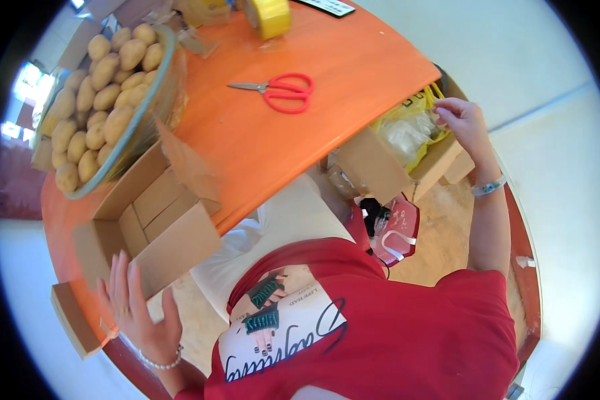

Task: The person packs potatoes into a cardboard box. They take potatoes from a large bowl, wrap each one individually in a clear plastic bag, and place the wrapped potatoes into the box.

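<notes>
My left hand is raised with its fingers extended, in front of an open cardboard box at the orange table's left edge. Whether its fingertips touch the box's near flap is unclear. Inside, the visible part of the box shows bare cardboard. At the right, my right hand has bent fingers at the rim of a yellow plastic bag; I cannot tell if they pinch it. That bag lines a second cardboard box beside the table and holds crumpled clear plastic.
Red-handled scissors lie on the orange table. A basket with a blue-grey rim is heaped with potatoes. Yellow tape stands at the far edge. A red bag sits below the table. A cardboard piece is at lower left.
</notes>
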The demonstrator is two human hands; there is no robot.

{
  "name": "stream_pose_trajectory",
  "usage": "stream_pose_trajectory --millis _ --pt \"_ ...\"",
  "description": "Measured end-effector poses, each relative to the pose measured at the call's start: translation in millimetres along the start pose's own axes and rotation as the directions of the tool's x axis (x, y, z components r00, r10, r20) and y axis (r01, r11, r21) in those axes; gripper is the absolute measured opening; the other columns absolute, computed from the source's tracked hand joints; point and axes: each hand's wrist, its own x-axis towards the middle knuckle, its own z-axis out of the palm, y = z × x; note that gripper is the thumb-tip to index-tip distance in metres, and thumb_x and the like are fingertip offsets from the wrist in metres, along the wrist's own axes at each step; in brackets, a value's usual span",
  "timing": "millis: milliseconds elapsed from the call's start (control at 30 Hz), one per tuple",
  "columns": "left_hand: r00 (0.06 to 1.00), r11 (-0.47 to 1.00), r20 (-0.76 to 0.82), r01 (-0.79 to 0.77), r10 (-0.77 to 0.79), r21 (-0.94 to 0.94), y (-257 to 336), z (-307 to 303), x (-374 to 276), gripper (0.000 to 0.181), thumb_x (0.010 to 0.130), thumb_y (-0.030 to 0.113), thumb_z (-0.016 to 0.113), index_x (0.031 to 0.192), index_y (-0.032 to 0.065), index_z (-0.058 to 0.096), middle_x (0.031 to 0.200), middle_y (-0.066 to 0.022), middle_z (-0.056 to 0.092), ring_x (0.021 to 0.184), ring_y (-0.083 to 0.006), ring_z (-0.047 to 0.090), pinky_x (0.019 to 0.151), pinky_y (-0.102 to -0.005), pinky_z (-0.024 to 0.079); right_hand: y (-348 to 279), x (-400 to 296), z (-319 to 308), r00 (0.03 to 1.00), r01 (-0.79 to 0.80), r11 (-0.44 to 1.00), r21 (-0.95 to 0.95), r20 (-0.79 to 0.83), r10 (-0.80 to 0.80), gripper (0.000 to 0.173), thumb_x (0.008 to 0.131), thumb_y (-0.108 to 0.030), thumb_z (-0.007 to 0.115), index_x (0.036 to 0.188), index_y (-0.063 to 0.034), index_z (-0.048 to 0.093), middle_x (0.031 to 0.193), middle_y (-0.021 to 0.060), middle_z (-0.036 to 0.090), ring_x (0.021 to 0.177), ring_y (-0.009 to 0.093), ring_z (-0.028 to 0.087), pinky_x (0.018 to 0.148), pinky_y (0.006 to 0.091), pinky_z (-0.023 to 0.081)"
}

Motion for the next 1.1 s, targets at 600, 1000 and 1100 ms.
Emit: stream_pose_trajectory --millis 600,1000,1100 --pt "0.885 0.710 0.434 0.197 0.168 -0.676 39.6 114.8 -13.2 0.023 0.076 0.003 0.068 0.099 0.0022 0.066 0.088 -0.0154 0.067 0.079 -0.0304 0.065 0.069 -0.0358 0.052 151.7 75.8 61.9 0.853 -0.367 0.813 -0.452 0.186 0.488 0.020 0.079 -0.010 0.065 0.082 0.0088 0.057 0.077 0.0143 0.062 0.053 0.021 0.064 0.037 0.0351 0.048" --pt "0.871 0.755 0.445 0.145 0.209 -0.639 40.0 120.3 -10.3 0.022 0.079 0.009 0.068 0.100 0.0027 0.065 0.091 -0.0157 0.067 0.083 -0.0319 0.064 0.072 -0.0369 0.051 148.1 50.6 -10.3 0.879 -0.471 0.829 0.301 0.077 0.471 0.009 0.081 -0.009 0.063 0.089 -0.0048 0.062 0.072 0.0042 0.063 0.050 0.013 0.061 0.039 0.0246 0.044" --pt "0.864 0.756 0.452 0.142 0.220 -0.639 41.5 121.4 -9.1 0.022 0.079 0.010 0.067 0.100 0.0031 0.065 0.092 -0.0152 0.067 0.083 -0.0315 0.064 0.071 -0.0371 0.051 144.7 40.8 -18.9 0.895 -0.394 0.753 0.527 0.034 0.444 0.010 0.082 -0.010 0.062 0.090 -0.0058 0.062 0.075 0.0044 0.064 0.051 0.011 0.061 0.040 0.0227 0.045"
